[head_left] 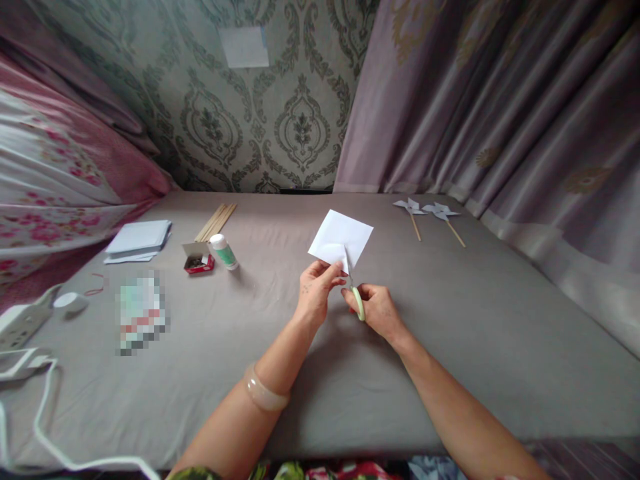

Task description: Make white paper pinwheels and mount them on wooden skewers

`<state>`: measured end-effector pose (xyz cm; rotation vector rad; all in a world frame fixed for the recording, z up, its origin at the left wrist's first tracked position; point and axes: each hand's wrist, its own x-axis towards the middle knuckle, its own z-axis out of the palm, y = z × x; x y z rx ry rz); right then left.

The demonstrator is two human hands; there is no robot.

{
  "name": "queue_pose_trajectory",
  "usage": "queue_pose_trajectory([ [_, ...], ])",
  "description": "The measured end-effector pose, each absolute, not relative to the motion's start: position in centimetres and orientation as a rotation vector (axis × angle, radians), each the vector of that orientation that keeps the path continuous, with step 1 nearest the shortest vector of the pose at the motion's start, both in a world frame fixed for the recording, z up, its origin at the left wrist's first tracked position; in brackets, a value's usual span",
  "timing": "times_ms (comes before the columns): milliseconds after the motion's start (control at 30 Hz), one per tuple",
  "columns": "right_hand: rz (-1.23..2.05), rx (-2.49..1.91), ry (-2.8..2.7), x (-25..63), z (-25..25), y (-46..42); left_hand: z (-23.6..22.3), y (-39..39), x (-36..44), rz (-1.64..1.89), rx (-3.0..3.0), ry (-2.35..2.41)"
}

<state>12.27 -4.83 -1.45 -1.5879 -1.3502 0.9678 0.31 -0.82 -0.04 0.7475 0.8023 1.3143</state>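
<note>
Head view: loop-handled metal scissors (357,300) bite into square white paper (338,233).

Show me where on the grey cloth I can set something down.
Free: the grey cloth between the white-capped bottle and the held paper; also the broad stretch below the pinwheels, out to the right curtain. Crowded: the left side, with paper stack, sticks, red box, blurred-out item and power strip.

white paper square (340,232) | tilted | green-handled scissors (359,304) | blades at paper's corner
</note>
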Motion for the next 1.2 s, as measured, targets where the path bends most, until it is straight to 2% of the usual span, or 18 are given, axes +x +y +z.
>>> queue_pose_trajectory([
  [500, 0.912, -1.602, -1.366, 12.3, -1.5, -4.7, 0.0, -0.8, 0.3, 1.309, 0.722, 0.799],
  [967, 1.100, -1.480, -1.521, 12.2, -1.9, -4.7, 0.4, -0.2, -0.5, 1.419, 0.679, 0.799],
  [1200, 1.208, -1.451, -1.212, 13.3, -1.3, -4.0, 0.4, 1.2, -1.9, 1.489, 0.602, 0.851],
])
